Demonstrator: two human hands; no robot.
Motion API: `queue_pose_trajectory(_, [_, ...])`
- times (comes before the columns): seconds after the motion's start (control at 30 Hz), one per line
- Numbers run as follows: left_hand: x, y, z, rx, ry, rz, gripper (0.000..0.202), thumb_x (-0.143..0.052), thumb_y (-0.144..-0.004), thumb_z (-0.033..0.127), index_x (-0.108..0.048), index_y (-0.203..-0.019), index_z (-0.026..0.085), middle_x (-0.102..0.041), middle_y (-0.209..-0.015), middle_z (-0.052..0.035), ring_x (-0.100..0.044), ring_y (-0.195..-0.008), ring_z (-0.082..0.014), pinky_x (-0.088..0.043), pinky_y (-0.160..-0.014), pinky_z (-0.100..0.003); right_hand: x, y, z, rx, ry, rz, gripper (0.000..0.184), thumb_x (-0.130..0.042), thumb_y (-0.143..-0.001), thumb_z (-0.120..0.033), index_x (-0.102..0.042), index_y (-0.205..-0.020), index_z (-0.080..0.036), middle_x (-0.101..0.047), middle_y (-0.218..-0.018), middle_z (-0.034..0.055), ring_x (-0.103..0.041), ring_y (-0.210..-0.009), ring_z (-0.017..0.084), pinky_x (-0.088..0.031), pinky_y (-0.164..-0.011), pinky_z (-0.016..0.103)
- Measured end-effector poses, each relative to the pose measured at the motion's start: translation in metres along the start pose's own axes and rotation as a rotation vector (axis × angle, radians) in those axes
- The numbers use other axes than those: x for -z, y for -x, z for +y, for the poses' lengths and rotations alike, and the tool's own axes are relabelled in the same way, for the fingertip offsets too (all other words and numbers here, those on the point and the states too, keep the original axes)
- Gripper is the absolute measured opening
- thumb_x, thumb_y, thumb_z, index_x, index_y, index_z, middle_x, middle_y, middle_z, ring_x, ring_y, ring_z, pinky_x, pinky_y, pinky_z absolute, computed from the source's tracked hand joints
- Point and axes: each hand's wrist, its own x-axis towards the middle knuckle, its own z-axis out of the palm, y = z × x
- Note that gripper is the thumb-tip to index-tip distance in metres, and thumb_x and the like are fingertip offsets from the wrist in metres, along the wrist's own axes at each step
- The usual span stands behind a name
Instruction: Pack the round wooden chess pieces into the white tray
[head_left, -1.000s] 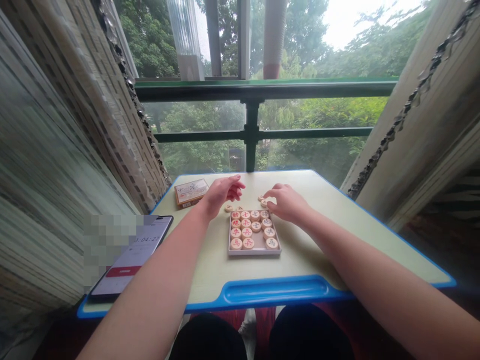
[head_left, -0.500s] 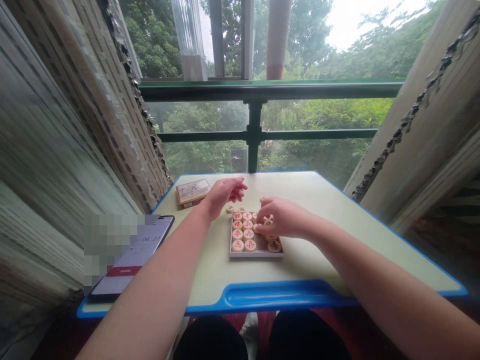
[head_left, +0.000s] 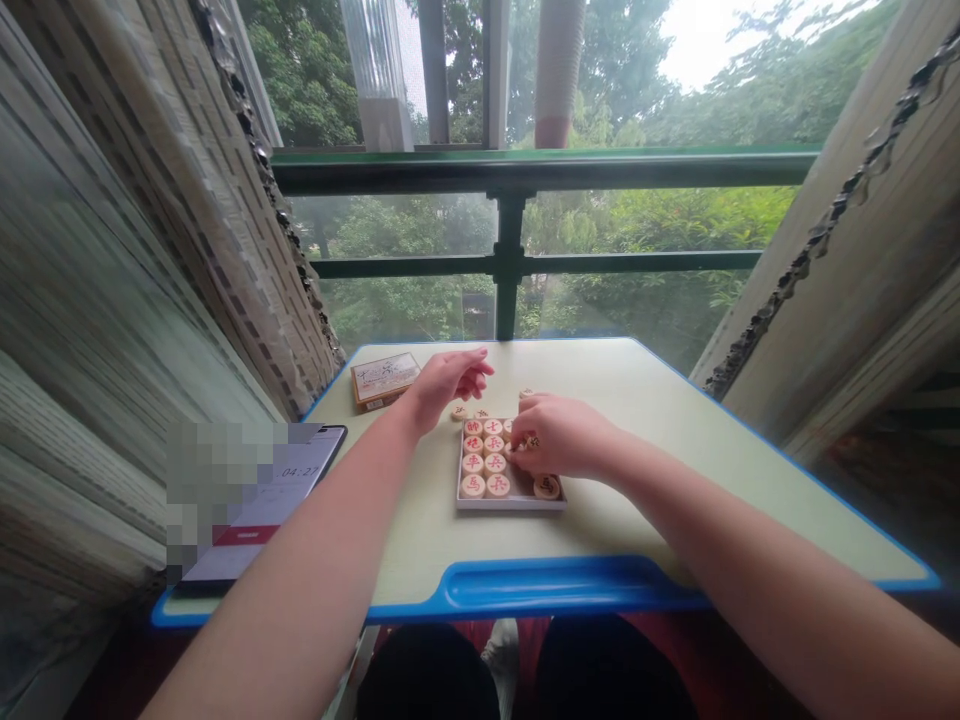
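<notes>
Right hand is down over the far right corner of the tray, fingers curled in tight, and a wooden xiangqi piece peeks out from under the fingertips, looks pinched there! The left hand hangs just above the worktop, half open, fingers loosely curled, holding nothing.

The shallow white tray sits near the middle of the worktop. Inside are round, pale wooden pieces, with red characters cut into their tops, packed in neat rows down the left side. The right-hand side of the tray is partly hidden by that right hand, and one more piece sits down in the near right corner.

Just beyond the far edge of the tray, two loose pieces lie flat right below the left hand, and another loose piece sits just past the right hand's knuckles.

Further left, a small printed cardboard box lies near the far edge, and a smartphone at the near left corner shows 04:27, its screen partly pixelated.
</notes>
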Motion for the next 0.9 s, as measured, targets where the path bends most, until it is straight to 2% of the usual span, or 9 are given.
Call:
queue_pose_trajectory(0.13, [0.000,0.001,0.000,0.012,0.002,0.004,0.031,-0.056,-0.072,0.042,-0.061,-0.070,0.011,-0.054,-0.057,-0.0011,-0.048,-0.051,-0.0089,-0.035,-0.052,-0.023,0.000,0.000,0.000,-0.002,-0.010,-0.012,0.012,-0.060,-0.066,-0.031,-0.069,-0.071,-0.024,-0.062,-0.080,0.0011,-0.055,-0.075,0.015,-0.036,-0.057,0.022])
queue_pose_trajectory(0.4, [-0.001,0.002,0.001,-0.019,-0.025,-0.001,0.017,-0.054,-0.068,0.027,-0.062,-0.071,0.012,-0.054,-0.059,-0.0005,-0.048,-0.052,-0.0086,-0.035,-0.052,-0.022,0.005,0.002,0.000,0.006,-0.029,0.014,0.016,-0.057,-0.073,-0.032,-0.069,-0.072,-0.022,-0.061,-0.077,0.0034,-0.056,-0.075,0.016,-0.037,-0.058,0.023])
queue_pose_trajectory(0.53, [0.000,0.001,0.000,-0.001,-0.029,0.004,0.016,-0.053,-0.066,0.024,-0.062,-0.071,0.012,-0.054,-0.058,-0.0005,-0.049,-0.052,-0.0092,-0.036,-0.052,-0.023,0.008,-0.002,0.009,-0.099,-0.032,0.088,0.020,-0.052,-0.078,-0.027,-0.070,-0.076,-0.019,-0.062,-0.083,0.0057,-0.057,-0.074,0.016,-0.039,-0.060,0.024])
queue_pose_trajectory(0.63, [0.000,0.001,0.000,0.001,-0.034,0.013,0.015,-0.053,-0.064,0.023,-0.062,-0.070,0.012,-0.055,-0.058,-0.0005,-0.049,-0.052,-0.0093,-0.036,-0.053,-0.023,0.004,-0.005,0.025,-0.233,0.019,0.126,0.022,-0.050,-0.079,-0.026,-0.070,-0.088,-0.020,-0.061,-0.094,0.0087,-0.058,-0.079,0.018,-0.042,-0.067,0.027])
queue_pose_trajectory(0.73, [0.000,0.000,-0.001,-0.008,-0.049,0.021,0.015,-0.052,-0.063,0.022,-0.062,-0.070,0.012,-0.055,-0.057,-0.0006,-0.049,-0.052,-0.0094,-0.036,-0.052,-0.023,-0.003,-0.008,0.040,-0.332,0.122,0.073,0.033,-0.052,-0.078,-0.027,-0.065,-0.106,-0.018,-0.060,-0.104,0.0140,-0.057,-0.092,0.025,-0.044,-0.074,0.033])
queue_pose_trajectory(0.9, [0.000,-0.003,-0.005,0.003,-0.125,0.020,0.013,-0.053,-0.062,0.021,-0.062,-0.066,0.012,-0.055,-0.055,-0.0006,-0.049,-0.049,-0.0093,-0.033,-0.048,-0.023,-0.008,-0.010,0.046,-0.371,0.101,-0.065,0.028,-0.050,-0.076,-0.021,-0.068,-0.099,-0.018,-0.066,-0.096,0.0116,-0.061,-0.086,0.022,-0.045,-0.070,0.029])
